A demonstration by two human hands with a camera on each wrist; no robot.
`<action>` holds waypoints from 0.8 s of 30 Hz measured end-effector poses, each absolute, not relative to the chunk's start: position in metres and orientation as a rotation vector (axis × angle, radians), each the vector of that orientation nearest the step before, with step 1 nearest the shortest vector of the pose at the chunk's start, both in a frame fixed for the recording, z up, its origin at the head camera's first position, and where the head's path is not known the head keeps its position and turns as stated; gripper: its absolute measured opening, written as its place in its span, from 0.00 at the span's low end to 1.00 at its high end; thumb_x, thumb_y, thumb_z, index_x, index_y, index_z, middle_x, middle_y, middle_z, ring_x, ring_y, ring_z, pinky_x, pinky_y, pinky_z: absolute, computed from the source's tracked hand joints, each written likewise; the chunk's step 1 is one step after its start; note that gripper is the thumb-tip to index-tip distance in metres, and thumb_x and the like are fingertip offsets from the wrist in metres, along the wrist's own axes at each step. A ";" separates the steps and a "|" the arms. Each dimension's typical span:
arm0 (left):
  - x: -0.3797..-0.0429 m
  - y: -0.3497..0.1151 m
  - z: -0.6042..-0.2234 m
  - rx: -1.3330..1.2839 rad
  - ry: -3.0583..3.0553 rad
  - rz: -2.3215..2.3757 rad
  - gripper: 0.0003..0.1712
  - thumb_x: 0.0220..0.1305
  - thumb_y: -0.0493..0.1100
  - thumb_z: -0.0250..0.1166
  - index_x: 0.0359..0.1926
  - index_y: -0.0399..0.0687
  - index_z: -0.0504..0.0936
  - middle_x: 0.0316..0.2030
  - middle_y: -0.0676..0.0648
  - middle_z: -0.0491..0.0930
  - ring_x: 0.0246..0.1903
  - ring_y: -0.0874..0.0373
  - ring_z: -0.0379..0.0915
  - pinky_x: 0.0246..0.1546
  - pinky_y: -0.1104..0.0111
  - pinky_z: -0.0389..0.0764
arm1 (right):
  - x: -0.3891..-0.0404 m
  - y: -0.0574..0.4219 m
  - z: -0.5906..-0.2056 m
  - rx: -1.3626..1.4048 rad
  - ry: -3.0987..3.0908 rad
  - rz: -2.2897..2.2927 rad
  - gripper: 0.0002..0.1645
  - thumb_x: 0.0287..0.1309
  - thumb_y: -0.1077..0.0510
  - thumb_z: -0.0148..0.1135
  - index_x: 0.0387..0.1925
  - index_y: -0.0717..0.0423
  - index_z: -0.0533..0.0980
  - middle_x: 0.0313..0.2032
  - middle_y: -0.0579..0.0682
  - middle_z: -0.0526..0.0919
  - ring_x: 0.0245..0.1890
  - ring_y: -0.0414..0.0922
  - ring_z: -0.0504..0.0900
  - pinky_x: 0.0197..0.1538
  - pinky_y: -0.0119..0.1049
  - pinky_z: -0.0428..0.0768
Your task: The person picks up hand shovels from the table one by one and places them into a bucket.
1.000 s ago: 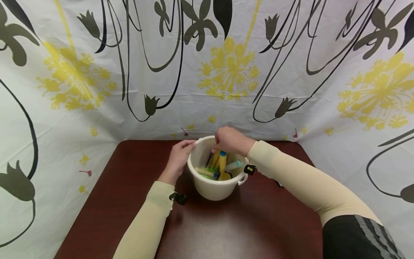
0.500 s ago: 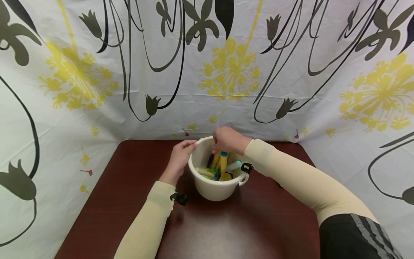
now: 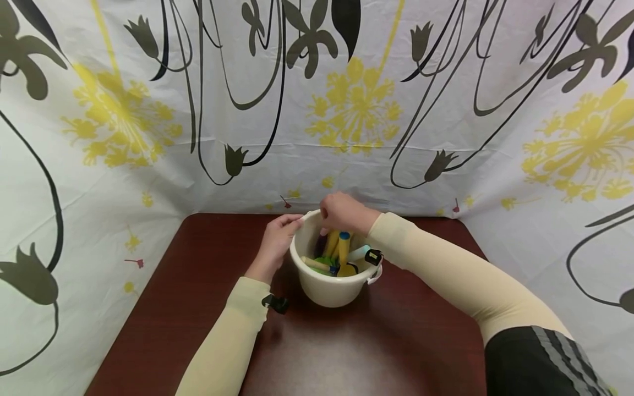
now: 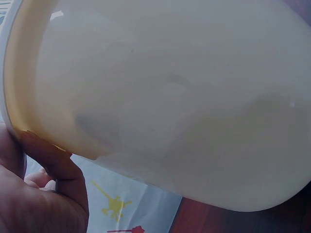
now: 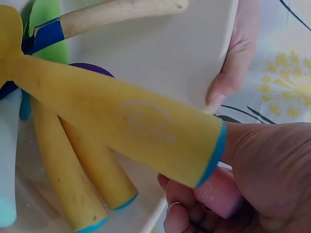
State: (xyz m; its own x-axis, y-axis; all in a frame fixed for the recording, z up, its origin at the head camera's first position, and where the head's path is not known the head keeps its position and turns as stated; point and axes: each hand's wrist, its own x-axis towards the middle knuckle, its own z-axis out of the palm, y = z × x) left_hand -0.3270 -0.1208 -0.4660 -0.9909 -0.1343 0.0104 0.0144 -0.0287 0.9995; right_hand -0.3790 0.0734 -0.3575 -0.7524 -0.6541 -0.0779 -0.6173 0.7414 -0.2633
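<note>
Nearest to my head camera, two cream sleeves (image 3: pixel 218 341) reach over a dark red table (image 3: pixel 366 352). A white bucket (image 3: pixel 327 291) stands toward the table's far edge. Inside it I see yellow handles (image 5: pixel 121 121) with blue ends, a wooden handle (image 5: pixel 121 18) with a blue collar and a mint handle (image 5: pixel 7 165). The left hand (image 3: pixel 273 242) pinches the bucket's rim between thumb and fingers. Over the bucket's far side, the right hand (image 3: pixel 349 213) has its fingers curled round a pink handle (image 5: pixel 217 192); I can't see its other end. Behind hangs a flowered cloth (image 3: pixel 277 126).
</note>
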 end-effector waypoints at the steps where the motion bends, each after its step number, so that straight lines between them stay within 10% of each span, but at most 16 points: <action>1: -0.327 -0.121 -0.466 0.132 -2.118 -2.179 0.14 0.78 0.47 0.72 0.56 0.46 0.93 0.49 0.42 0.88 0.46 0.50 0.87 0.43 0.64 0.89 | -0.379 0.073 -0.358 -1.026 2.775 -0.335 0.13 0.64 0.55 0.83 0.32 0.54 0.85 0.30 0.48 0.86 0.27 0.45 0.82 0.34 0.39 0.80; 19: -0.327 -0.121 -0.464 0.135 -2.118 -2.217 0.13 0.80 0.45 0.69 0.57 0.44 0.91 0.55 0.40 0.88 0.59 0.34 0.83 0.40 0.65 0.88 | -0.367 0.060 -0.365 -1.066 2.717 -0.443 0.16 0.62 0.52 0.85 0.31 0.53 0.83 0.30 0.47 0.85 0.26 0.44 0.78 0.32 0.37 0.75; 24: -0.328 -0.121 -0.465 0.127 -2.119 -2.209 0.14 0.79 0.46 0.70 0.57 0.44 0.92 0.55 0.40 0.88 0.54 0.42 0.85 0.48 0.56 0.89 | -0.366 0.062 -0.365 -1.056 2.724 -0.419 0.17 0.62 0.52 0.85 0.30 0.53 0.82 0.29 0.48 0.83 0.25 0.43 0.75 0.31 0.36 0.73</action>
